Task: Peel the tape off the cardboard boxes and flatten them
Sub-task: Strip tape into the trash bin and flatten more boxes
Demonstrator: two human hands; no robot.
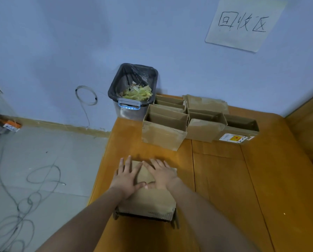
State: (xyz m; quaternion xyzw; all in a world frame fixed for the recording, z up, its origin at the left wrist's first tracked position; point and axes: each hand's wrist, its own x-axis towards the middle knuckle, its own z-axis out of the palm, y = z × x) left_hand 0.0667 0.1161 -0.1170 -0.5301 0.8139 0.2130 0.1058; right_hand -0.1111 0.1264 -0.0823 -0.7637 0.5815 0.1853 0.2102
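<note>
A box (pixel 148 200) is pressed flat on the table (pixel 224 188) by left hand (pixel 127 176) and right hand (pixel 161 174), fingers spread straight

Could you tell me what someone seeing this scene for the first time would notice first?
Both hands, left hand and right hand, press flat on a cardboard box on the wooden table. Behind it stand open cardboard boxes, beside a bin holding peeled tape.
</note>
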